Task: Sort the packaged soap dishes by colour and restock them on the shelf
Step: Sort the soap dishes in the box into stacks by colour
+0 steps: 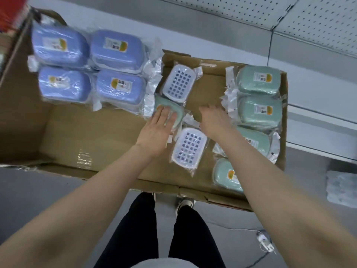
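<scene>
Found left hand (156, 130) flat, fingers (164, 115) straight, laid on top of lone green soap dish (178, 111) at middle of cardboard box (77, 128); no grip. Found right hand (212, 120) spread, relaxed, holding nothing, just beside green dishes (258, 97) ranked along right edge. Logged four blue dishes (88, 68) grouped at left, and two white-grid dishes (178, 84) flanking the lone green one, far and near.

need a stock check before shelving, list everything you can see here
blue packaged plastic soap dishes: four showing, blue, left part of box
pale green packaged plastic soap dishes: five, green, four along right edge, one mid-box
white grid-faced packaged soap dishes: two, white over blue, mid-box
open brown cardboard box: one, brown, under all dishes
white perforated shelf panel: one, white, top right
left hand: one, flat on the mid-box green dish
right hand: one, open, over bare cardboard
</scene>
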Tool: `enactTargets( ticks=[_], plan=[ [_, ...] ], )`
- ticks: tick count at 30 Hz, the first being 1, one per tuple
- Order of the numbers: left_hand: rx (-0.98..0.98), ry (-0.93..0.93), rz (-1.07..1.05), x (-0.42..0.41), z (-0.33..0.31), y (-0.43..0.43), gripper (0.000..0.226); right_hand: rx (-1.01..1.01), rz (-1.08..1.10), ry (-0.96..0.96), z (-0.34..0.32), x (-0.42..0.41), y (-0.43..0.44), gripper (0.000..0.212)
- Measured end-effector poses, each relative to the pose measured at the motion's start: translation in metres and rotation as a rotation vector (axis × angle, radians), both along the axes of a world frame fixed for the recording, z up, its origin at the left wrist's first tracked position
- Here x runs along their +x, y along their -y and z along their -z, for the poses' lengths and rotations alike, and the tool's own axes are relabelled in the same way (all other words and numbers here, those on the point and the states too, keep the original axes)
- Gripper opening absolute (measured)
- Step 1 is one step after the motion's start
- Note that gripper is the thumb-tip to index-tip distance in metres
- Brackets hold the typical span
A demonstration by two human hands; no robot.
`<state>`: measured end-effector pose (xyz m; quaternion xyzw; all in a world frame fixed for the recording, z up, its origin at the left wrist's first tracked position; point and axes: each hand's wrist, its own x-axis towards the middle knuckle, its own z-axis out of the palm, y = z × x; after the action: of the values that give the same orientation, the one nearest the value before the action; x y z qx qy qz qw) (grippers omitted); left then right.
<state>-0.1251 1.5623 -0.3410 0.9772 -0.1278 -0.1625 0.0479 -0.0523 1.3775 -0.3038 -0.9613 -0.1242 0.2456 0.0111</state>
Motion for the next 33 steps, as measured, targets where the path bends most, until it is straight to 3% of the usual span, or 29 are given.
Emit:
enactTargets(
  ticks=[3,6,9,17,19,21,24,27,33],
  plan=[
    [0.025,-0.091,-0.002,0.022,0.008,-0.009,0.090,-0.096,0.024,-0.196,0.014,-0.010,-0.012,0.035],
    [0.048,-0.089,0.038,0.020,0.013,-0.014,0.095,-0.098,0.043,-0.228,0.023,-0.030,-0.013,0.035],
    [0.101,-0.065,0.112,-0.001,0.012,-0.020,0.091,-0.094,0.095,-0.148,0.024,-0.026,-0.013,0.021],
    [0.035,-0.020,0.136,-0.065,0.008,-0.051,0.080,-0.008,0.171,0.197,0.012,0.007,-0.021,0.040],
    [-0.038,-0.015,0.109,-0.076,0.011,-0.062,0.084,0.119,0.109,0.184,0.011,-0.005,-0.032,0.045],
    [-0.105,-0.001,0.053,-0.082,0.016,-0.076,0.080,0.256,-0.040,0.045,0.012,-0.030,-0.051,0.049],
    [-0.112,-0.039,-0.031,-0.086,0.020,-0.094,0.081,0.215,-0.294,-0.159,0.028,-0.072,-0.077,0.085],
    [-0.116,-0.077,-0.086,-0.088,0.019,-0.106,0.088,0.110,-0.385,-0.113,0.047,-0.089,-0.092,0.100],
    [-0.102,-0.035,-0.169,-0.094,0.002,-0.114,0.097,0.149,-0.429,0.095,0.015,-0.093,-0.090,0.090]
  ],
)
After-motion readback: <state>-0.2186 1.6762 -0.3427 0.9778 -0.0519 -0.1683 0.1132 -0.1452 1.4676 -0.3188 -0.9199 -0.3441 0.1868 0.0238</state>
